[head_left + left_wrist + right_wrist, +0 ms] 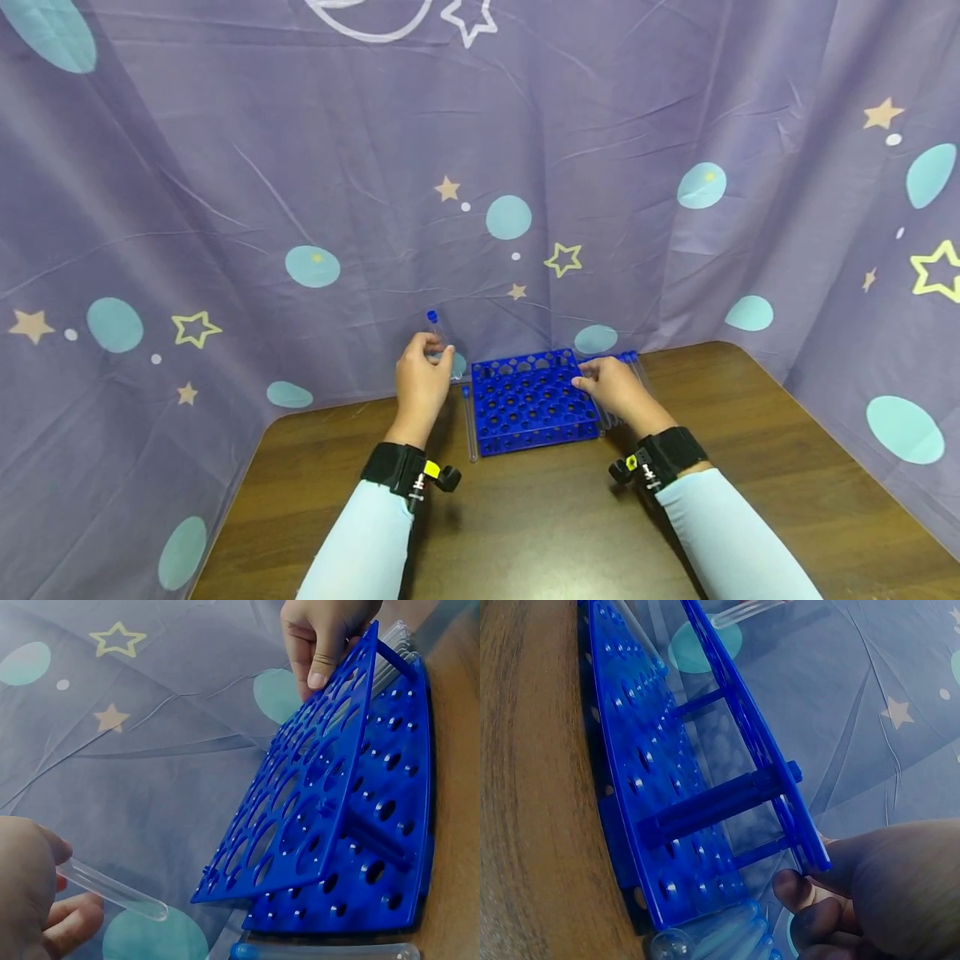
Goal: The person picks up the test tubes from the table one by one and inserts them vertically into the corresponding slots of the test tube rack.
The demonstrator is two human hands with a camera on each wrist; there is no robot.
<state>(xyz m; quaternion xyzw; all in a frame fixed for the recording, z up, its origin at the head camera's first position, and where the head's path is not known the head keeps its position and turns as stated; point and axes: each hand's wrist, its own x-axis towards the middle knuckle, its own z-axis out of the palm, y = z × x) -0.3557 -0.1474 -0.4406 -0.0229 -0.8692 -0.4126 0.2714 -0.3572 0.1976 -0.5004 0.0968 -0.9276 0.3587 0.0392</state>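
Observation:
Held in my left hand (422, 383) is a clear test tube (112, 889) with a blue cap, raised to the left of a blue test tube rack (540, 435). The tube slants, its rounded end apart from the rack; fingers hide part of its upper length. At the rack's right side, my right hand (615, 390) pinches the edge of the upper plate between thumb and fingers, as the right wrist view shows. The two-tiered rack stands on the table, and no tubes are seen in its holes.
A capped test tube (472, 427) lies on the wooden table (540, 525) along the rack's left side. Several more tubes (731, 934) lie by its right side, partly behind my right hand. A purple patterned curtain (360, 167) hangs close behind the rack.

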